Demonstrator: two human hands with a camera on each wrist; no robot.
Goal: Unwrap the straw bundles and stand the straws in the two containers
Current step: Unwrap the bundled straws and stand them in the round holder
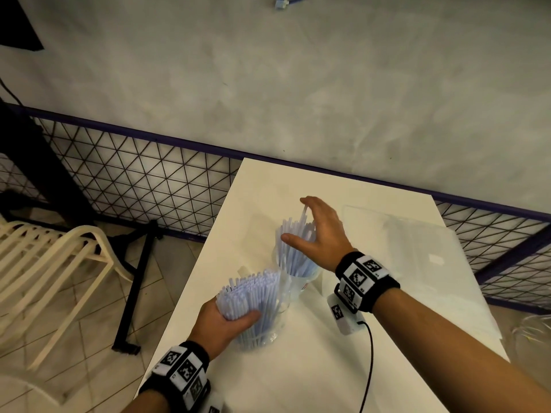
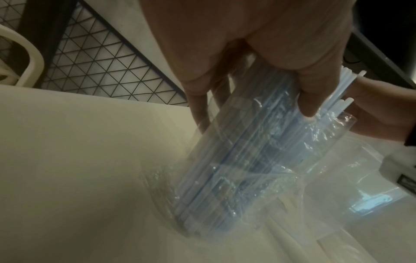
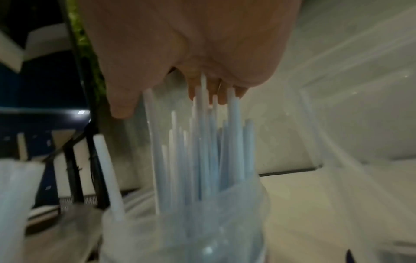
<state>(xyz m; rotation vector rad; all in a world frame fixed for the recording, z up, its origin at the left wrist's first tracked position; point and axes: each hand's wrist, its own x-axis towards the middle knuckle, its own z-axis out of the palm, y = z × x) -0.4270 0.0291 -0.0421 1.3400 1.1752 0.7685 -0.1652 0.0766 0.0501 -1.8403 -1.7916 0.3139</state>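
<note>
While both hands work over the white bench (image 1: pixel 313 368), near to far:

L hand: left hand (image 1: pixel 222 324) nearest, thumb and fingers (image 2: pixel 309 99) curled round a thick straw bundle (image 1: pixel 253 296), gripping it about mid-length.

Bundle look: pale blue-white straws, packed tight, tops fanned a bit and uneven; clear crinkly wrap (image 2: pixel 281 160) seen round them in the left wrist view. Bundle leans, not upright.

Near cup: lower end of bundle sits inside a clear container (image 1: pixel 272 332) on the bench; can't tell if it reaches the bottom.

Wristbands: black bands w/ black-and-white square markers on both wrists; small white unit (image 1: pixel 346 317) w/ a black cable under the R wrist.

Far cup: second clear container (image 1: pixel 301 281) just beyond the first, touching or nearly so; loose straws (image 1: pixel 295 245) stand in it, splayed, tops at diff heights.

R hand: right hand (image 1: pixel 319 234) over those tops, fingers spread and only lightly bent, fingertips among the tallest straws; grips nothing that I can see, wrist view blurred.

Bench, far R: clear plastic sheets (image 1: pixel 417 248) lie flat.

Room: tiled floor L w/ cream slatted chair (image 1: pixel 53 263) and black stand legs; wire mesh panel (image 1: pixel 134 180) w/ dark blue rail behind the bench; grey plaster wall (image 1: pixel 298 84) beyond.
</note>
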